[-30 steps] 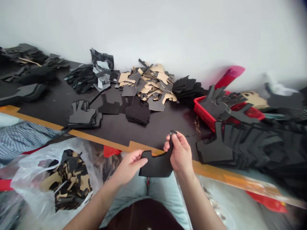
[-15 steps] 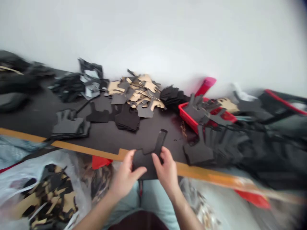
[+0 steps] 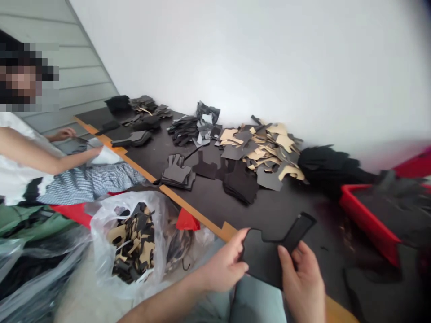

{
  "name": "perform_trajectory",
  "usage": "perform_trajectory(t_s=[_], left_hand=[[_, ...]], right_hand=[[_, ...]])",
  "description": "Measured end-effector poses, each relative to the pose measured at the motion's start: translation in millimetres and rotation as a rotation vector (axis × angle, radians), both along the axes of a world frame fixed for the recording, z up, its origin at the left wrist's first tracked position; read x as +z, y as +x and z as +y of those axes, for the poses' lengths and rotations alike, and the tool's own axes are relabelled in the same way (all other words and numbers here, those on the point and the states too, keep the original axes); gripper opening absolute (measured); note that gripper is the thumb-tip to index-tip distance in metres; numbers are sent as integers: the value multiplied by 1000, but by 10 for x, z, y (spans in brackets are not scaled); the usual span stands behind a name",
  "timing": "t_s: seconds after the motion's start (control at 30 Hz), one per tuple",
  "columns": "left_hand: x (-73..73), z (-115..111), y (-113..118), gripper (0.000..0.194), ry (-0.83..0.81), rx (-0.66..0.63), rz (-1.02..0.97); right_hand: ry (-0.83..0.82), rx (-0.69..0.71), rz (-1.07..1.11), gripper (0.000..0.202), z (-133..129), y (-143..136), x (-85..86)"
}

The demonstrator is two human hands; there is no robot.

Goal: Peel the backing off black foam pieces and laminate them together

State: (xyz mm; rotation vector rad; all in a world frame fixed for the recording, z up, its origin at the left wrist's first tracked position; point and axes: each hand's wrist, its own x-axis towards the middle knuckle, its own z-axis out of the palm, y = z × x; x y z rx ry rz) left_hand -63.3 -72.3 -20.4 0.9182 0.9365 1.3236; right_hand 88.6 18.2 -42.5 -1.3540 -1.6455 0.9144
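Observation:
A flat black cut-out piece [image 3: 264, 259] with a narrow arm at its upper right is held between both hands over my lap, by the table's front edge. My left hand [image 3: 227, 262] pinches its left side, thumb on top. On the right side, my right hand [image 3: 301, 273] grips it below the narrow arm, thumb across the face. Beyond it on the dark table [image 3: 208, 202] lie a stack of black cut-outs [image 3: 239, 181] and a stack of grey ones [image 3: 177, 172]. A mixed heap of tan and grey pieces [image 3: 266, 146] lies behind them.
A red basket [image 3: 368, 224] of dark pieces stands at the right. Below the table edge, a clear plastic bag [image 3: 101, 255] holds scraps. Another person [image 3: 20, 152] sits at the left, hands near a white piece [image 3: 106, 154]. A white wall [image 3: 256, 58] rises behind the table.
My view has swung left, bringing the other person into sight and shifting the table's contents rightward in the picture. Both hands still hold the same black piece.

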Motion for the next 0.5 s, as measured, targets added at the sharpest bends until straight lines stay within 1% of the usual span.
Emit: perform_trajectory(t_s=[0.13,0.27,0.4,0.5], left_hand=[[-56,16,-38,81,-100,3,31],[-84,20,-22,82,-216,0,14],[-128,37,-14,77,-231,38,115],[-178,79,-2,74,-233,27,114]], right_hand=[[3,63,93,47,2,-63,-14],[34,33,56,39,13,-79,-10],[17,51,71,35,27,-57,26],[-17,44,77,40,23,-17,17]])
